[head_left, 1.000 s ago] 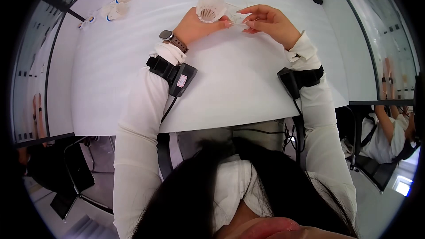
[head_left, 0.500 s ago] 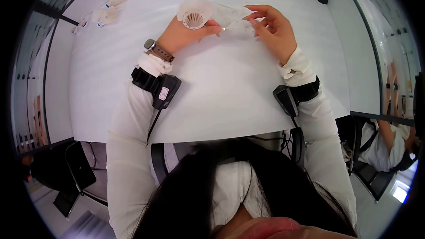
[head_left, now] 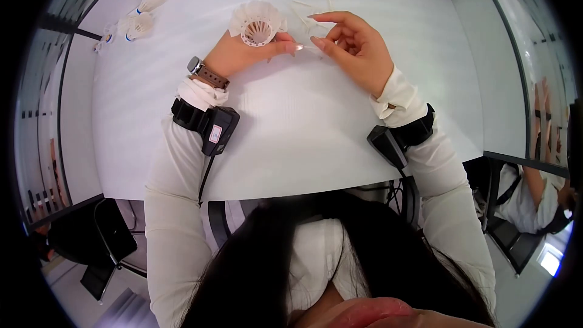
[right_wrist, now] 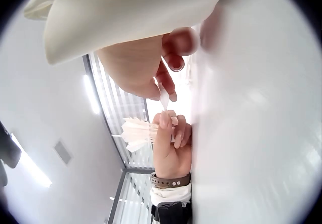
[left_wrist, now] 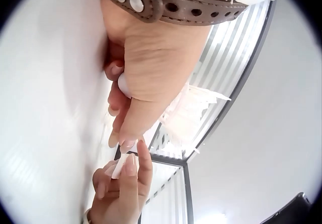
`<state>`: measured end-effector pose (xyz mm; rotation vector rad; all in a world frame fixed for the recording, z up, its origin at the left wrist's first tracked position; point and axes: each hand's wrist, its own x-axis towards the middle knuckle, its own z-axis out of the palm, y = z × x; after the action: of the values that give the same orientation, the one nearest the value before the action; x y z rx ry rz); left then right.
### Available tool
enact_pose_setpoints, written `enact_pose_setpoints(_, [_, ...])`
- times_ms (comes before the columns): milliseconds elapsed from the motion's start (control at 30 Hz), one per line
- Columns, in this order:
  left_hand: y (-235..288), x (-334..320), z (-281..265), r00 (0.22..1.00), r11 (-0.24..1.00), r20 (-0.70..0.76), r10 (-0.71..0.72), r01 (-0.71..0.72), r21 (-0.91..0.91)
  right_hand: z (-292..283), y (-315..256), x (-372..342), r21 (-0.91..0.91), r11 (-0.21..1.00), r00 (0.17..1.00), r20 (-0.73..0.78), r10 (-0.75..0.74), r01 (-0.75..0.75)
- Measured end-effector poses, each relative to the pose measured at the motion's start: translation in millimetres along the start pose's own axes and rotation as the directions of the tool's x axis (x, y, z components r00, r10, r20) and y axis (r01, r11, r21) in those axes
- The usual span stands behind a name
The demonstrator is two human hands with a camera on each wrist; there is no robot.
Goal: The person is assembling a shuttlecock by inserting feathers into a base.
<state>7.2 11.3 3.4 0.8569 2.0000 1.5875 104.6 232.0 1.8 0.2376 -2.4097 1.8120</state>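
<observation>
So, L hand (head_left: 242,53) part-closed rnd shuttlecock (head_left: 260,16).

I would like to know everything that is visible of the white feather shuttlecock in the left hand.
The white, cone-shaped feather shuttlecock has a flared skirt with uneven, jagged tips; its narrow shafts run together toward the base. It is held roughly upright above the white tabletop, its open mouth facing up. The person's left hand grips the lower end with curled fingers. The left wrist view shows a smooth, rounded white part, probably the base, inside the grip; the rest is hidden.
</observation>
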Motion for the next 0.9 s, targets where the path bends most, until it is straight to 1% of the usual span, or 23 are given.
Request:
enact_pose_setpoints(67, [0.1, 0.3, -0.6, 0.998, 0.998, 0.022, 0.052, -0.053, 0.029, 0.2, -0.6, -0.4, 0.013, 1.0, 1.0, 0.014, -0.017, 0.017])
enact_pose_setpoints(167, [-7.5, 1.0, -2.6, 0.994, 0.994, 0.052, 0.099, -0.096, -0.046, 0.1, 3.4, -0.2, 0.033, 0.998, 0.999, 0.009, -0.049, 0.049])
enact_pose_setpoints(267, [2.7, -2.3, -1.7, 0.999, 0.997, 0.021, 0.028, -0.03, 0.066, -0.8, 3.3, 0.0, 0.019, 0.998, 0.998, 0.005, -0.067, 0.067])
enact_pose_setpoints(367, [-0.2, 0.2, -4.8, 0.999, 0.998, 0.046, -0.004, 0.001, 0.07, 0.3, 3.8, 1.2, 0.037, 0.996, 0.997, 0.006, -0.078, 0.078])
enact_pose_setpoints(467, [-2.8, 0.9, -1.4, 0.999, 0.997, 0.034, -0.014, 0.011, 0.072, -1.4, 4.5, -0.5, 0.047, 0.995, 0.996, 0.006, -0.089, 0.089])
enact_pose_setpoints(533, [0.0, -0.7, -0.4, 0.999, 0.999, 0.034, 0.008, -0.009, 0.045, -1.4, 4.4, -0.7, 0.042, 0.995, 0.995, 0.003, -0.096, 0.096])
enact_pose_setpoints(633, [3.3, -2.3, 0.8, 0.999, 0.999, 0.023, 0.033, -0.033, 0.029, -1.4, 2.1, -1.6, 0.032, 0.994, 0.994, -0.03, -0.103, 0.104])
enact_pose_setpoints(767, [1.2, -1.4, 0.1, 0.994, 0.991, 0.026, 0.105, -0.107, 0.077, -5.5, 6.2, -0.5, 0.041, 0.996, 0.982, -0.175, -0.073, 0.081])
enact_pose_setpoints(867, [3.8, -2.9, 0.8, 0.998, 0.995, 0.012, 0.067, -0.068, 0.073, -3.4, 10.0, 1.7, 0.005, 0.998, 0.974, -0.216, -0.063, 0.066])
enact_pose_setpoints(900, [4.4, -2.2, 0.1, 0.999, 0.996, 0.025, 0.043, -0.044, 0.081, -2.4, 8.8, 1.5, -0.01, 0.998, 0.98, -0.189, -0.061, 0.061])
